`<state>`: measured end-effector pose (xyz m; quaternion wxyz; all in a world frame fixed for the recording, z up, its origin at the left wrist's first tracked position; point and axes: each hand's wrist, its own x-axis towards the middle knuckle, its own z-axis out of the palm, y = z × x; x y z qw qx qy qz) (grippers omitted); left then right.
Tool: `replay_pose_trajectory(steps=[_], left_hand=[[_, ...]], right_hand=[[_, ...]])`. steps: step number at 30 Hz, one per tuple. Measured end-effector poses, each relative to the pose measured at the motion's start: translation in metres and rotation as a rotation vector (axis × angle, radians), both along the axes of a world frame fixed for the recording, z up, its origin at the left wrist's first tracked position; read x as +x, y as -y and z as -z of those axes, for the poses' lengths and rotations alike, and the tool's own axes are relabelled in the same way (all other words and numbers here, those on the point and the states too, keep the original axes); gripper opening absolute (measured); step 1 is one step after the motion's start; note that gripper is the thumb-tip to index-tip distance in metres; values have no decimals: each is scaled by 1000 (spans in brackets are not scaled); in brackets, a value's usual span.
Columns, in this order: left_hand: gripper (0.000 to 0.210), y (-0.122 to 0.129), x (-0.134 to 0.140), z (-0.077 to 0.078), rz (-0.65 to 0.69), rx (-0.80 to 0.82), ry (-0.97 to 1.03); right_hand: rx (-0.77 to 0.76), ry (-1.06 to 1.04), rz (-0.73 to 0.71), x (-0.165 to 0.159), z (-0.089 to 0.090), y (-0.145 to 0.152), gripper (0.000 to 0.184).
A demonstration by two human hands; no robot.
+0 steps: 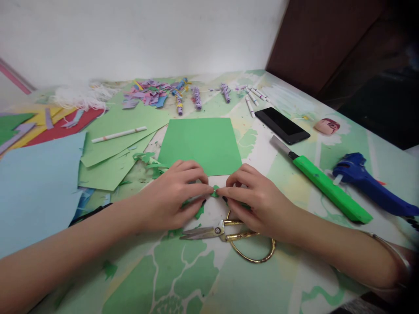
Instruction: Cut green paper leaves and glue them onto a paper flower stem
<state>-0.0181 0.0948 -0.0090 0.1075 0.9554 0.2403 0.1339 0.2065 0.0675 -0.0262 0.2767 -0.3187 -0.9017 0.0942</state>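
Between my fingertips is a small green paper piece, mostly covered by the fingers. My left hand pinches it from the left, and my right hand pinches it from the right. Just beyond them lies a flat green sheet of paper. Gold-handled scissors rest below my hands, their blades pointing left and one handle partly behind my right hand. Curly green paper cuttings lie behind my left hand.
At right lie a green utility knife with its blade out, a blue glue gun and a black phone. Markers, purple paper rolls and paper scraps sit farther back. Light blue paper covers the left.
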Motion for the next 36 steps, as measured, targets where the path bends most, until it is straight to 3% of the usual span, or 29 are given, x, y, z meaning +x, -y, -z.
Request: replay_pose_trajectory(steps=[17,27,32,36], left_hand=[[22,-6,-2,0,145,235,-170],[27,-3,-5,0,149,166,-140],[27,-5,-2,-4,56,23,-91],[26,-6,5,-8,-4,-61,-4]], right_hand=[[-8,40,28,0,-1,4,22],[18,126,24,-5,-7,6,26],[-87,-40,23,1,-4,3,20],[-271,-325,93,5,-20,14,21]])
